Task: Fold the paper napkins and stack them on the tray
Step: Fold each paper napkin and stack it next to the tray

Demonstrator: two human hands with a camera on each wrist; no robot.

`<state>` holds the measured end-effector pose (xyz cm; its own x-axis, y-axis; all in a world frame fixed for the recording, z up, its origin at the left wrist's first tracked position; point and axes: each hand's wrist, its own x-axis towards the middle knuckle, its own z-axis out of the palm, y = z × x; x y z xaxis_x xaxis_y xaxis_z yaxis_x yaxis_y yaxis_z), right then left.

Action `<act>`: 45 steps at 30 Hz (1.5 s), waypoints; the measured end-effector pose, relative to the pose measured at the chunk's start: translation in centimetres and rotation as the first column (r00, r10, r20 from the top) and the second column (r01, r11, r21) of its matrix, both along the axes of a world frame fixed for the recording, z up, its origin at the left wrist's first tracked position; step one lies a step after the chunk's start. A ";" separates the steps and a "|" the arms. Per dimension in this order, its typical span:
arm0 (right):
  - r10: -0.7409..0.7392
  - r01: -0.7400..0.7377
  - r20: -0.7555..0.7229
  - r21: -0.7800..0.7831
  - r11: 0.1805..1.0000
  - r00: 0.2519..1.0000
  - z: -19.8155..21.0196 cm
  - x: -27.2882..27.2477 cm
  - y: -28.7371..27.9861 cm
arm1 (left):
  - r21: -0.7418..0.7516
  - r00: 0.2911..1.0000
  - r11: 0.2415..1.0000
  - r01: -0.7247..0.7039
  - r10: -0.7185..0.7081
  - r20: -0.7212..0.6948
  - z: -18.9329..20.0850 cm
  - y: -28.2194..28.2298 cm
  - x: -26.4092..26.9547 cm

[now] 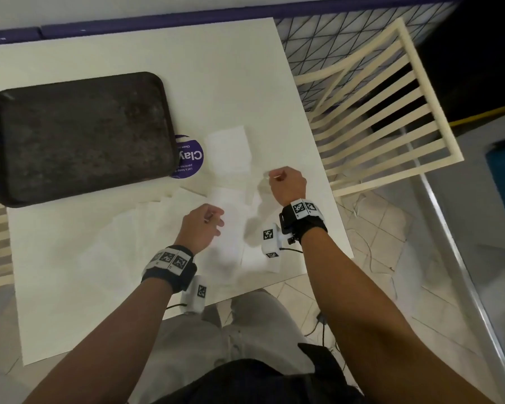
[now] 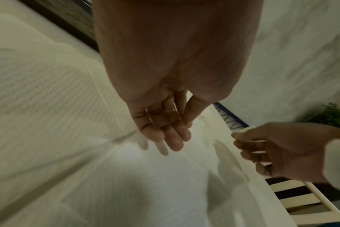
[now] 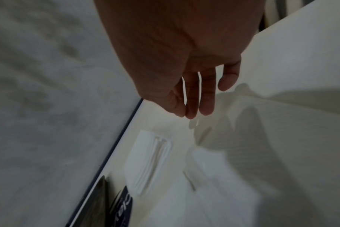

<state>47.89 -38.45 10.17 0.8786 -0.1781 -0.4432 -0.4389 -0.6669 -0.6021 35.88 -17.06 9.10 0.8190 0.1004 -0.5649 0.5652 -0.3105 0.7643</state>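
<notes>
Both forearms reach in from the near table edge, and between them lies the napkin being worked (image 1: 231,225), a white sheet spread flat on the table (image 1: 99,272). The left hand (image 1: 201,225) sits on its near-left part; in the left wrist view its fingers (image 2: 172,138) are straight and relaxed, just above or lightly on the paper, gripping nothing. The right hand (image 1: 287,185), ahead and to the right of the left one, looks curled from above and seems to have a raised edge or corner of the paper at its fingertips. The wrist views are blurred, so whether it truly pinches the paper I cannot tell.

Just beyond the right hand's fingers, a little to their left, lies a small pile of folded napkins (image 1: 229,153) on the table beside a round purple sticker (image 1: 188,157). Left of the left hand, more unfolded napkins (image 1: 158,211) fan out, overlapping.

Well to the left of both hands, the dark tray (image 1: 79,138) holds no napkins that I can see. So, by my reading, the task is at an early-to-middle stage: some folding is done, one sheet is mid-fold, several flat sheets wait, and no stacking on the tray has been done.
</notes>
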 end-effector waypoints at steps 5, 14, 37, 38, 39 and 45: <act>-0.123 0.108 -0.125 -0.121 0.987 0.985 -1.6 -6.0 -3.1 | -0.029 0.999 0.998 0.052 -0.052 -0.007 -0.4 -2.0 -0.1; -0.149 0.123 -0.161 -0.164 0.979 0.976 -2.1 -10.6 -2.8 | 0.083 0.984 0.981 0.176 -0.179 0.019 -1.9 -3.1 -1.6; -0.305 0.277 0.000 0.416 0.866 0.952 0.2 -10.4 -6.1 | -0.067 0.995 0.996 0.052 -0.046 0.089 -0.1 -4.8 -0.8; -0.306 0.278 -0.011 0.454 0.847 0.952 0.5 -10.3 -6.0 | -0.110 0.996 0.993 0.039 -0.030 0.080 0.1 -4.8 -0.6; -0.307 0.281 -0.026 0.483 0.829 0.951 0.8 -10.2 -5.7 | -0.164 0.998 0.987 -0.006 0.015 0.054 0.3 -4.9 -0.5; -0.294 0.276 -0.050 0.518 0.810 0.955 1.2 -9.7 -4.0 | -0.288 0.980 0.938 -0.194 0.201 -0.005 1.1 -4.3 -0.6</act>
